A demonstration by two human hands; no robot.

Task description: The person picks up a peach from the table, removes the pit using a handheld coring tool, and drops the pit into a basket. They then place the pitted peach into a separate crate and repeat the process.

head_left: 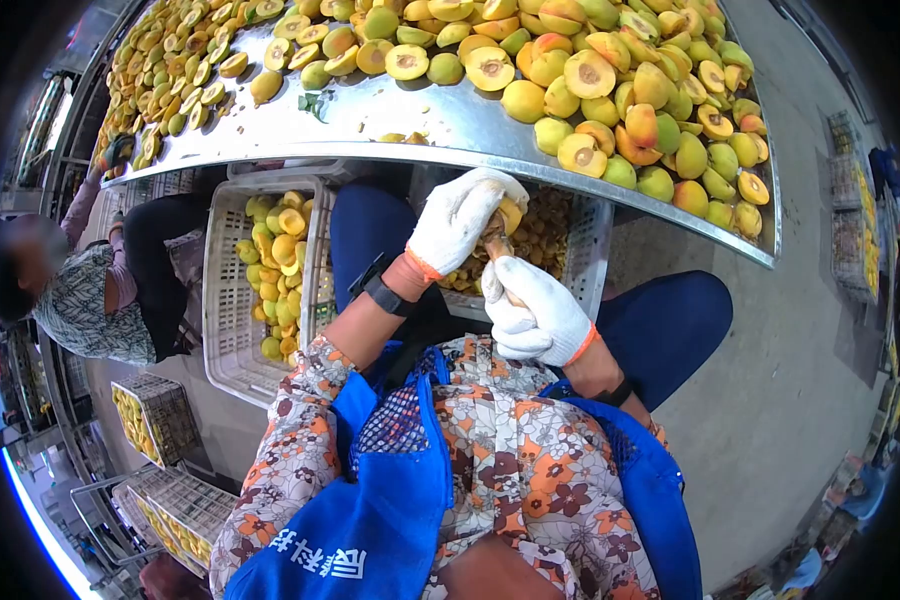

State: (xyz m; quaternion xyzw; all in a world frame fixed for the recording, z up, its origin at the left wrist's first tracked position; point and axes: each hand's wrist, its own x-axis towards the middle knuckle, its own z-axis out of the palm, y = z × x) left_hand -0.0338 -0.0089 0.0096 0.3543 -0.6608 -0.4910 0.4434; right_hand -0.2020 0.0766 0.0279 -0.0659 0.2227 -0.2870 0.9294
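My left hand [462, 222], in a white glove, is closed around a yellow peach half [511, 214] above the crate between my knees. My gloved right hand [536, 312] grips a pitting tool [496, 246] with a light wooden handle. The tool's head meets the fruit, and its exact shape is hard to make out. Just beyond my hands runs the edge of a metal table [370, 120], heaped with cut peaches [590, 75], some showing brown pits.
Below my hands, a crate [588, 255] holds brownish scraps. Another white crate [232, 330] with peach halves stands left of my knee. A co-worker [95, 290] sits farther left. Stacked crates [155, 415] stand at lower left, others [852, 215] at far right.
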